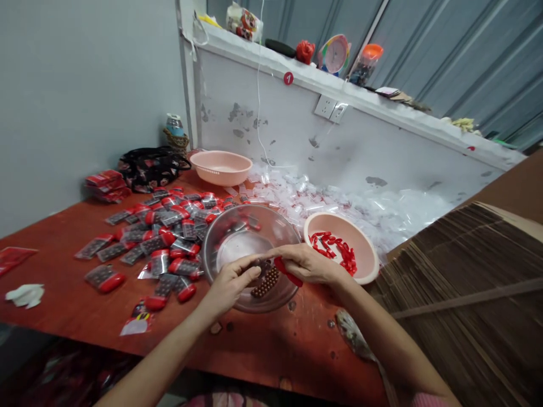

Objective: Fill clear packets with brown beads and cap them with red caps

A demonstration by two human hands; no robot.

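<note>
Both hands were held together over a clear bowl [250, 217], which served as the landmark. The left hand [231, 285] and right hand [307, 264] were closed, not apart. A strip of dark beads [265, 282] was held between them just above the bowl's floor, and a red plastic piece [286, 271] was pinched by the right hand at the strip's end. Exactly how the left fingers bore on the strip was partly hidden.

The bowl's rim was crossed only by the wrists. Toward the near side of the bowl, a band of red-brown table [271, 362] ran to the table's front edge, with a few worn spots on it. Just right of the bowl, almost touching its rim, stood a pink basin [360, 249] holding loose red pieces [331, 251]. Beyond that basin, a heap of clear plastic bags [339, 203] was spread against the wall.

Left of the bowl, touching its rim, lay scattered packets of dark beads with red ends [169, 243]. Behind the bowl stood a second pink basin [220, 167], with a black patterned bag [153, 168] beside it. Right of the bowl and beyond the right forearm, a stack of corrugated cardboard [445, 294] was leaning in and hemmed in that side.
</note>
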